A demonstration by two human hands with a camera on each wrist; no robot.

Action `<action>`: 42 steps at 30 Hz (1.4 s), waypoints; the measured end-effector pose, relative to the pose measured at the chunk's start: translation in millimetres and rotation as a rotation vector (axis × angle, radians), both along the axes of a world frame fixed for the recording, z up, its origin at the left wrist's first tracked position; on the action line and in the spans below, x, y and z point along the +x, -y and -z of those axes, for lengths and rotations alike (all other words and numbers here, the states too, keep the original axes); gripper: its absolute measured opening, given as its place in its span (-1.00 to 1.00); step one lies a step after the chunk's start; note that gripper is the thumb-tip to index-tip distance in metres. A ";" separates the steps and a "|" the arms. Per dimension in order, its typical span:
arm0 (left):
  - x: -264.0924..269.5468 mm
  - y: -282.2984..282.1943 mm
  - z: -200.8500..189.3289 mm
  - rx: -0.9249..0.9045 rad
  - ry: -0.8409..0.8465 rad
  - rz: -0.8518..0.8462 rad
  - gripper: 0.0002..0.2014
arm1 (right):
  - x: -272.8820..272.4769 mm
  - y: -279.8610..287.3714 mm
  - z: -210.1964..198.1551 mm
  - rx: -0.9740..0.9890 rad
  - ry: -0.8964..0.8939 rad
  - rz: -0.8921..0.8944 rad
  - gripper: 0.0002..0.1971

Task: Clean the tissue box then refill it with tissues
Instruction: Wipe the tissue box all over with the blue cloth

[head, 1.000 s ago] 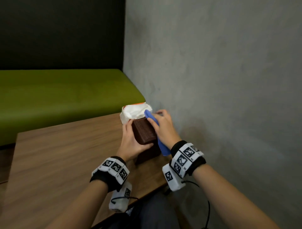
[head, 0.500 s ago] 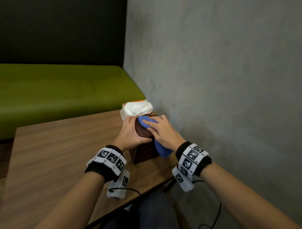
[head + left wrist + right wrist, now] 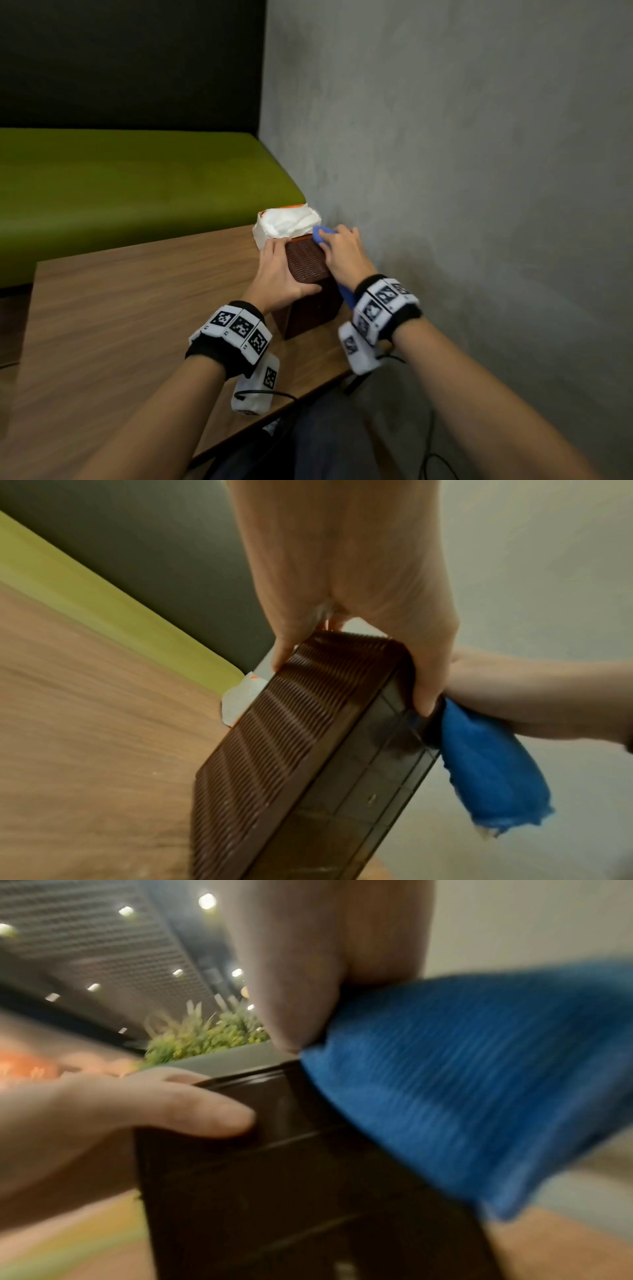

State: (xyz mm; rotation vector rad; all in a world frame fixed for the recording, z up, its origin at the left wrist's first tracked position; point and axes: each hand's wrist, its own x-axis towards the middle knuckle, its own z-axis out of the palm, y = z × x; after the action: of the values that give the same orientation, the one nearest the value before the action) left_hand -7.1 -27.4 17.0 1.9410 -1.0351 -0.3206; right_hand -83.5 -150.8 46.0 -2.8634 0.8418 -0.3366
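A dark brown ribbed tissue box (image 3: pixel 305 262) (image 3: pixel 274 745) (image 3: pixel 274 1191) stands on end on the wooden table (image 3: pixel 120 308), close to the grey wall. My left hand (image 3: pixel 277 274) grips its near top corner, thumb on the front face. My right hand (image 3: pixel 342 253) holds a blue cloth (image 3: pixel 322 234) (image 3: pixel 486 769) (image 3: pixel 462 1085) against the box's far right top edge. Behind the box lies a white tissue pack (image 3: pixel 286 222) with an orange edge.
A green bench seat (image 3: pixel 120 185) runs behind the table. The grey wall (image 3: pixel 462 171) stands right beside the box. The table's near edge (image 3: pixel 291 399) lies just under my wrists, with cables hanging there.
My right hand has wiped with the cloth across the box top and moved back to the far right edge. My left hand keeps its grip on the box.
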 end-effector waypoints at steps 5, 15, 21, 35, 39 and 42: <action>-0.3 -2.7 0.7 -0.036 0.060 -0.005 -0.14 | -7.7 -51.6 1.9 -0.038 0.043 -0.267 -0.67; 0.2 -3.2 -8.4 0.025 0.013 0.026 0.03 | 6.7 -29.3 3.7 -0.007 0.060 -0.156 -0.68; 0.4 -3.4 -6.8 0.059 0.002 0.006 0.04 | -22.4 -0.5 12.6 -0.027 0.087 -0.134 -0.68; -0.2 -0.3 -3.4 0.050 0.008 0.027 0.06 | -11.3 9.9 3.8 -0.010 0.076 -0.038 -0.70; -0.3 -3.5 0.9 -0.046 0.057 0.031 0.00 | -2.6 -40.1 8.3 -0.047 0.075 -0.248 -0.68; 2.5 -5.8 2.8 -0.038 0.032 0.000 0.08 | -31.0 -36.2 8.6 -0.048 0.146 -0.323 -0.68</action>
State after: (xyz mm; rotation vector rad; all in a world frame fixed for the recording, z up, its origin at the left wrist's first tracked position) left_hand -4.7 -21.6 14.2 1.9176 -1.0547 -0.2689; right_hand -114.5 -114.6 37.5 -2.9084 0.3420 -0.5215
